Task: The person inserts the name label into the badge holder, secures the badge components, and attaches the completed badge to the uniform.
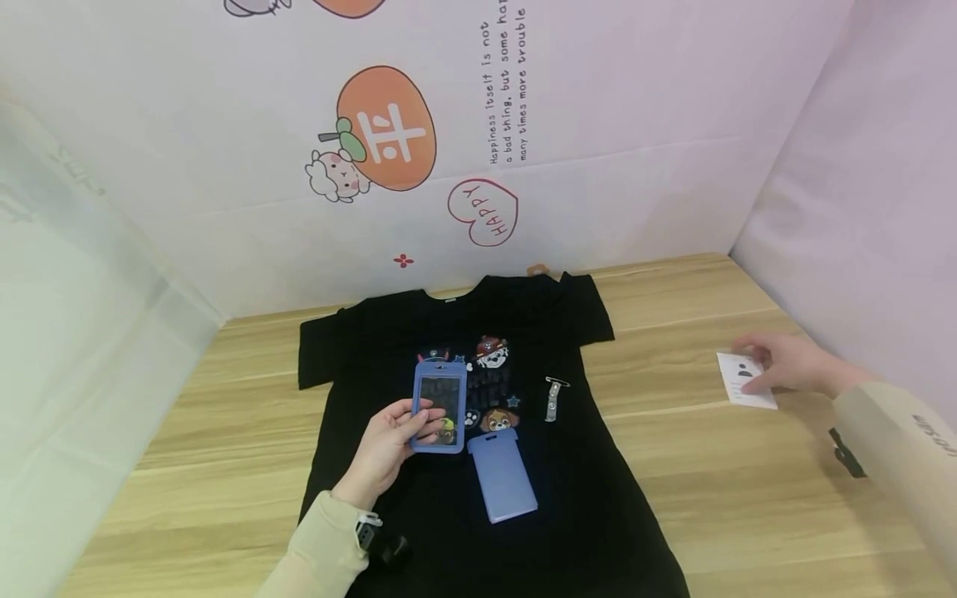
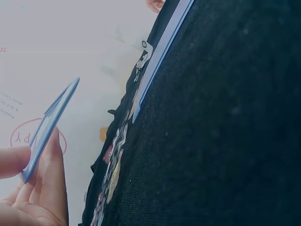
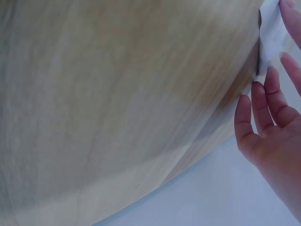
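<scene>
Blue frame holder: a slim, rounded rectangle with a smooth blue rim (image 1: 462,407), a slot at the top and a see-through window; it is held up over the shirt, nearly edge-on in the left wrist view.
Left hand: the hand (image 1: 383,448) pinches the holder's lower part, thumb on one face and fingers on the other.
White card: a thin, flat rectangle (image 1: 757,401) with a dark figure and small print, at the right of the table, well apart from the shirt.
Right hand: the hand (image 1: 796,364) reaches over the card, fingers spread and loosely bent, with a gap between thumb and fingers; how firmly they touch the card cannot be told.
Second blue piece: a plain, satiny blue panel (image 1: 506,480) with a wider slotted top, lying slightly askew on the shirt's front, beside the held holder.
Pin clip: a metal safety pin joined to a short translucent strap with round studs (image 1: 552,400), near the shirt's right edge.
T-shirt: soft, matte black knit (image 1: 598,490), laid flat with sleeves outspread; glossy cartoon dogs, stars and paw marks on the chest.
Table: pale, streaky wood grain (image 1: 194,440).
Backdrop: white, lightly creased sheeting (image 1: 635,108) with orange fruit, a heart and lettering.
Sleeves: beige fabric (image 1: 321,536).
</scene>
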